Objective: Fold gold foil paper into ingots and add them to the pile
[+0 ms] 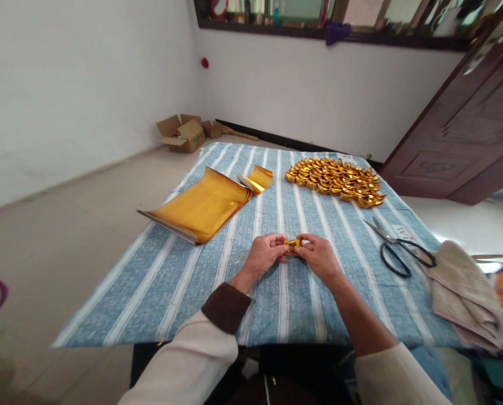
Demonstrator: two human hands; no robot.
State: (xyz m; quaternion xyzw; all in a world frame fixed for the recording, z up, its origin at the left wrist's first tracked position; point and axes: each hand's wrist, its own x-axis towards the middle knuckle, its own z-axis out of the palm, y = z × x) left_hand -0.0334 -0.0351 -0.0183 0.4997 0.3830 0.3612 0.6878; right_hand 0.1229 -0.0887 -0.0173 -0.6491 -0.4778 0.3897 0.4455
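Observation:
Between my two hands, low over the middle of the table, is a small folded piece of gold foil paper (292,244). My left hand (266,253) pinches its left end, and my right hand (318,256) grips the right end. Fingers hide part of its shape. To the left lies a stack of large gold foil sheets (204,202), its edges curling up. A smaller curled stack of gold foil pieces (260,179) sits just beyond it. Many finished-looking gold paper ingots (333,179) stand in tight rows at the back right.
Black-handled scissors (397,247) lie half spread on the right of the striped blue cloth (192,298). A beige towel (462,287) hangs near the right edge. Cardboard boxes (184,135) stand on the floor by the wall; a brown door (453,124) is at the right.

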